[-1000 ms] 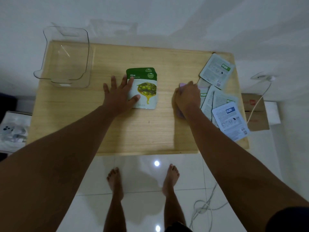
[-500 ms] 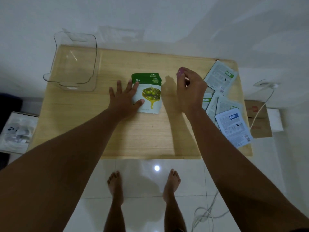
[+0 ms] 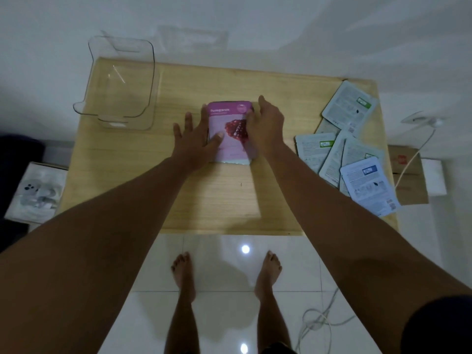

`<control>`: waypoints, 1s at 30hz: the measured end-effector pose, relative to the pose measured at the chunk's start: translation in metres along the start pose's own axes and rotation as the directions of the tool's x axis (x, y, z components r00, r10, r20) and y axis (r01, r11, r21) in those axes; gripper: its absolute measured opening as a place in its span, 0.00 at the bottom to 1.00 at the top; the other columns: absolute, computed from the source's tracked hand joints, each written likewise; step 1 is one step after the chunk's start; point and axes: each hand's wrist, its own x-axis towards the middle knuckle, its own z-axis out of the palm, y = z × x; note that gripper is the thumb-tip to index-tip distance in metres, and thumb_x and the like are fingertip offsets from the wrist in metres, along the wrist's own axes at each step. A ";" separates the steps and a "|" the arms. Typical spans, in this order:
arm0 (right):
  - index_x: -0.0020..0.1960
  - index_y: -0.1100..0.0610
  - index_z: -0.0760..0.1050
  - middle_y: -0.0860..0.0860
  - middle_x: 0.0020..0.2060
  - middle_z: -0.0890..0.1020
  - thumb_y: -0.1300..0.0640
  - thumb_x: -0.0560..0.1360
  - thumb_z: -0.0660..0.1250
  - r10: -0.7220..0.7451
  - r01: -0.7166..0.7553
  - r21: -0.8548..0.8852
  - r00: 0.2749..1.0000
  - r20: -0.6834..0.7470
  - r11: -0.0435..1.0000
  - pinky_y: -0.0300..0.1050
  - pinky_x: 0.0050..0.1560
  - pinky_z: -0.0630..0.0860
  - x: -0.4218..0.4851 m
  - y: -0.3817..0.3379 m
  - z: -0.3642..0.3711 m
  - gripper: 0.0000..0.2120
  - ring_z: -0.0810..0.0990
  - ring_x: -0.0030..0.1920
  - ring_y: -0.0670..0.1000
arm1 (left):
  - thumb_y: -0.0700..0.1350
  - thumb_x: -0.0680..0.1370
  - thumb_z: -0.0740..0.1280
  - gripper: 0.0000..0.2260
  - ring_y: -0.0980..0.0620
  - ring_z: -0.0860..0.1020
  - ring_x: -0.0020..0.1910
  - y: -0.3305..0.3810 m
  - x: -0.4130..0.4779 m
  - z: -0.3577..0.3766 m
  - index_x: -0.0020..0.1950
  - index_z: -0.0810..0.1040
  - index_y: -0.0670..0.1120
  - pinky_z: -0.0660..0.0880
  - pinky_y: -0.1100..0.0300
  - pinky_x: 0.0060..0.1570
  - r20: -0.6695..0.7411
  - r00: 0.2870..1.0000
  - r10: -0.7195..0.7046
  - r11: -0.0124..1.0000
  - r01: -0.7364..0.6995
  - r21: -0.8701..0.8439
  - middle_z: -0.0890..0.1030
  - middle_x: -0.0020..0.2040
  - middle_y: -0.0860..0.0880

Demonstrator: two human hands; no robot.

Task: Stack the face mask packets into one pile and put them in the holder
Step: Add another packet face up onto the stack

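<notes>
A pink pomegranate mask packet (image 3: 229, 134) lies face up on top of the pile in the middle of the wooden table (image 3: 229, 200); the green olive packet under it is hidden. My left hand (image 3: 198, 140) rests flat against the pile's left edge, thumb on the pink packet. My right hand (image 3: 265, 126) lies on the packet's right side, fingers along its edge. Several more packets (image 3: 350, 154) lie face down, overlapping, at the table's right edge. The clear plastic holder (image 3: 120, 83) stands empty at the back left corner.
A cardboard box (image 3: 408, 175) and a white cable (image 3: 419, 146) sit right of the table. A white box (image 3: 35, 192) lies on the floor at the left. My bare feet stand on white tiles below the table's front edge.
My right hand took the pink packet from the right-hand group, carried it left and set it on the green olive packet, which is now covered. My left hand stayed beside the pile.
</notes>
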 end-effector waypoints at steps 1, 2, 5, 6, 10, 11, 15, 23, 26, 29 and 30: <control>0.68 0.66 0.70 0.56 0.49 0.81 0.63 0.79 0.61 -0.053 0.057 -0.059 0.995 0.081 0.997 0.26 0.45 0.70 -0.003 0.002 0.002 0.18 0.80 0.48 0.52 | 0.66 0.78 0.51 0.37 0.40 0.40 0.80 0.000 0.000 0.000 0.80 0.38 0.53 0.35 0.38 0.74 0.006 1.000 0.017 1.000 -0.017 0.020 0.50 0.82 0.45; 0.70 0.64 0.68 0.56 0.52 0.80 0.63 0.79 0.59 -0.095 0.114 -0.116 0.983 0.158 0.987 0.30 0.51 0.72 -0.004 0.005 0.005 0.20 0.79 0.50 0.53 | 0.66 0.78 0.52 0.37 0.38 0.40 0.80 0.000 0.000 0.000 0.80 0.38 0.54 0.36 0.36 0.74 0.013 0.999 0.036 0.998 -0.037 0.056 0.51 0.82 0.47; 0.74 0.62 0.63 0.64 0.71 0.67 0.61 0.79 0.58 -0.119 0.234 -0.317 0.931 0.344 0.919 0.55 0.67 0.72 -0.008 0.013 0.010 0.23 0.70 0.68 0.64 | 0.65 0.79 0.52 0.35 0.34 0.40 0.79 -0.001 0.000 0.000 0.80 0.41 0.55 0.38 0.31 0.73 0.053 0.996 0.071 0.974 -0.081 0.213 0.51 0.82 0.49; 0.76 0.62 0.59 0.64 0.75 0.61 0.61 0.79 0.58 -0.095 0.247 -0.365 0.917 0.388 0.898 0.57 0.70 0.69 -0.010 0.015 0.011 0.26 0.66 0.71 0.65 | 0.65 0.79 0.51 0.34 0.33 0.40 0.79 -0.001 0.000 0.001 0.81 0.42 0.56 0.39 0.31 0.73 0.061 0.995 0.078 0.965 -0.090 0.244 0.50 0.82 0.48; 0.79 0.60 0.51 0.62 0.78 0.52 0.60 0.80 0.58 -0.063 0.246 -0.399 0.906 0.419 0.883 0.59 0.75 0.62 -0.016 0.017 0.014 0.29 0.59 0.75 0.65 | 0.66 0.78 0.48 0.34 0.35 0.40 0.79 -0.001 -0.002 0.006 0.81 0.42 0.55 0.38 0.30 0.72 0.047 0.994 0.103 0.956 -0.112 0.269 0.49 0.82 0.47; 0.79 0.60 0.52 0.62 0.78 0.52 0.60 0.80 0.58 -0.069 0.248 -0.388 0.905 0.420 0.888 0.59 0.75 0.62 -0.017 0.017 0.013 0.29 0.58 0.76 0.65 | 0.66 0.78 0.47 0.34 0.37 0.40 0.80 -0.001 -0.002 0.007 0.81 0.42 0.55 0.37 0.30 0.72 0.040 0.993 0.110 0.955 -0.116 0.272 0.49 0.82 0.47; 0.76 0.63 0.58 0.62 0.77 0.57 0.60 0.79 0.58 -0.094 0.227 -0.423 0.945 0.314 0.877 0.61 0.77 0.59 -0.016 0.024 -0.003 0.26 0.56 0.77 0.63 | 0.65 0.78 0.47 0.35 0.38 0.41 0.80 0.000 -0.004 0.010 0.81 0.44 0.52 0.37 0.30 0.72 0.019 0.993 0.120 0.953 -0.121 0.279 0.50 0.82 0.45; 0.69 0.65 0.68 0.63 0.70 0.69 0.41 0.76 0.62 0.174 -0.099 -0.729 0.984 0.028 0.678 0.66 0.75 0.53 -0.013 0.082 -0.070 0.32 0.65 0.73 0.63 | 0.63 0.78 0.52 0.35 0.36 0.45 0.80 0.009 -0.002 0.010 0.81 0.47 0.50 0.41 0.28 0.70 0.043 0.996 0.080 0.956 -0.089 0.278 0.53 0.81 0.42; 0.64 0.66 0.72 0.63 0.62 0.76 0.41 0.76 0.62 0.169 -0.122 -0.683 0.986 0.002 0.721 0.67 0.74 0.54 -0.026 0.090 -0.076 0.30 0.71 0.67 0.64 | 0.64 0.78 0.51 0.35 0.36 0.44 0.80 0.014 -0.004 0.012 0.81 0.46 0.51 0.40 0.29 0.71 0.066 0.995 0.077 0.958 -0.092 0.270 0.52 0.81 0.43; 0.65 0.69 0.70 0.66 0.65 0.74 0.47 0.79 0.60 0.167 -0.134 -0.598 0.986 0.000 0.790 0.66 0.72 0.64 -0.035 0.090 -0.074 0.26 0.69 0.68 0.67 | 0.65 0.76 0.50 0.36 0.37 0.43 0.80 0.020 -0.007 0.015 0.81 0.45 0.53 0.39 0.30 0.71 0.082 0.994 0.066 0.961 -0.085 0.262 0.51 0.82 0.44; 0.66 0.70 0.68 0.66 0.66 0.72 0.50 0.80 0.58 0.171 -0.138 -0.575 0.985 0.003 0.807 0.66 0.70 0.67 -0.037 0.089 -0.072 0.25 0.68 0.69 0.68 | 0.65 0.77 0.50 0.36 0.37 0.43 0.80 0.021 -0.007 0.016 0.81 0.44 0.53 0.39 0.30 0.71 0.086 0.994 0.064 0.961 -0.085 0.263 0.51 0.82 0.44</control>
